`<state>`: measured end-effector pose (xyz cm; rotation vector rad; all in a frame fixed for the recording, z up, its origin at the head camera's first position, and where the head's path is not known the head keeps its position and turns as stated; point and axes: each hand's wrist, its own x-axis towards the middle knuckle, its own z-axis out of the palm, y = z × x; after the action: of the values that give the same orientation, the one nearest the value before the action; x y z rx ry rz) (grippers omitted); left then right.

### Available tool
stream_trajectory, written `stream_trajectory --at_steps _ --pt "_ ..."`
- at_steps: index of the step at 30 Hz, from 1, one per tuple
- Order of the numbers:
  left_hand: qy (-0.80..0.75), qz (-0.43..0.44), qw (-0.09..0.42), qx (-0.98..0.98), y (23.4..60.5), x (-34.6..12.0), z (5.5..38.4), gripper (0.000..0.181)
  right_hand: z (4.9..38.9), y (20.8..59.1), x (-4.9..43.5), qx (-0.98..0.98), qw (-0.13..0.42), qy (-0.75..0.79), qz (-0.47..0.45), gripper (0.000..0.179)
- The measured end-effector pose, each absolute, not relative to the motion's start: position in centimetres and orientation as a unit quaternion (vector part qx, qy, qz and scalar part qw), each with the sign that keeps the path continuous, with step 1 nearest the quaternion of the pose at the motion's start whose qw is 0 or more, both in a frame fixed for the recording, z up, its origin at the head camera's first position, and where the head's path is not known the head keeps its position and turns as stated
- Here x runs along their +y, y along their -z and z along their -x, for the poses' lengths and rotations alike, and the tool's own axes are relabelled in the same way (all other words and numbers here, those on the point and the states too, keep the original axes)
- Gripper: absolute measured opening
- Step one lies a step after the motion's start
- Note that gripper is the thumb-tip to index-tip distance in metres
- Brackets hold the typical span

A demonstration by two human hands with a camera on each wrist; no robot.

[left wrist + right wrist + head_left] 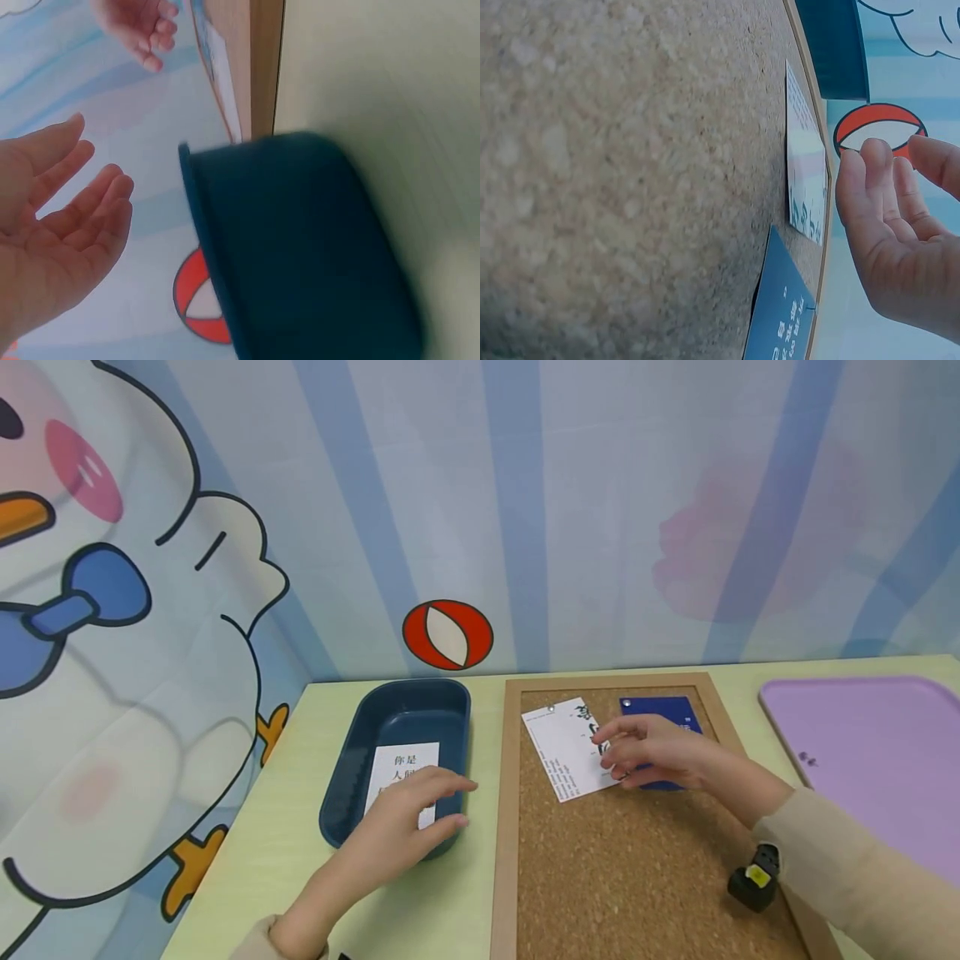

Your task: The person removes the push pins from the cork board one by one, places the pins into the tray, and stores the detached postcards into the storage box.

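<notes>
My left hand hovers near the right rim of a dark blue tray, its fingers relaxed and holding nothing. Inside the tray lies a white card printed with Chinese characters, partly hidden by that hand. Over the cork board is my right hand, fingers loosely bent and nothing between them. Beneath its fingertips a white card with a green leafy print sits tilted, with a pin at its top edge. A navy card with a pin at its upper left corner is partly covered by the right hand.
A wooden frame edges the cork board. To the right lies a lilac tray. The pale yellow table meets a printed backdrop at the back and left. A small black device hangs at the right cuff.
</notes>
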<state>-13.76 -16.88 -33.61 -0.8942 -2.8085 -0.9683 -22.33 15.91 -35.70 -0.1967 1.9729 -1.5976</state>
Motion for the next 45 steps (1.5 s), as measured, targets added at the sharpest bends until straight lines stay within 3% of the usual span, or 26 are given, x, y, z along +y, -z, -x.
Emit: stream_trajectory --at_steps 15,35,45 --pt "0.257 0.370 0.013 -0.893 35.6 -13.0 14.3 0.029 24.2 36.7 15.6 0.771 0.268 0.574 0.065 0.047" --pt "0.234 0.380 -0.005 -0.895 36.2 -9.3 17.7 0.031 27.8 37.4 13.8 0.767 0.239 0.594 0.047 0.053" --pt "0.175 0.386 -0.048 -0.905 37.8 -6.7 19.8 0.032 28.6 38.0 12.8 0.760 0.238 0.603 0.041 0.050"
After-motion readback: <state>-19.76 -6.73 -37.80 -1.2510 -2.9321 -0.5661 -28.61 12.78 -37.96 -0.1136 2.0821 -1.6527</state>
